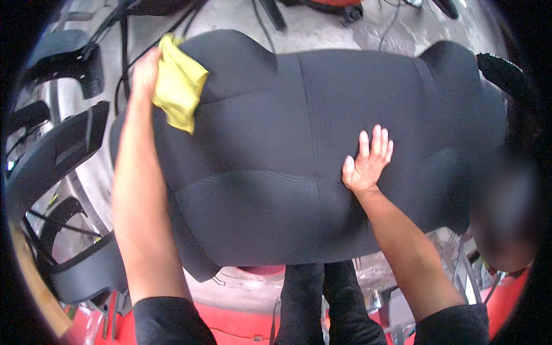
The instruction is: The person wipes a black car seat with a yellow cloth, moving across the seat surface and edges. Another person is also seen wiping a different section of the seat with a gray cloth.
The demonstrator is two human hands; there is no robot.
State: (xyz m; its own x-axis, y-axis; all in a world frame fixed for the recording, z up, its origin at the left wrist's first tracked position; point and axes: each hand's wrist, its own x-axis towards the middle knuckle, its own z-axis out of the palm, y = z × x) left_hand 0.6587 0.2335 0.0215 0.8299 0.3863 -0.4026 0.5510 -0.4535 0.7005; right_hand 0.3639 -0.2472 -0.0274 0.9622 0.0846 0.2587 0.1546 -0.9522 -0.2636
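Observation:
A wide black fabric car rear seat [259, 138] stretches across the middle of the head view, with seams and curved, textured panels. At its far left edge, my left hand [145, 73] is closed on a yellow cloth [179, 83], which hangs over the seat's dark surface. My right hand [370, 162] lies flat on the seat right of the middle, its fingers stretched out and nothing in them. A small metal wire hook [218, 281] sticks out under the seat's near left corner.
Black plastic trim pieces [63, 141] stand to the left. Red material [241, 322] covers the floor near my legs. A blurred person [509, 207] is at the right, close to the seat. Dark cables [261, 26] run over the grey floor at the far side.

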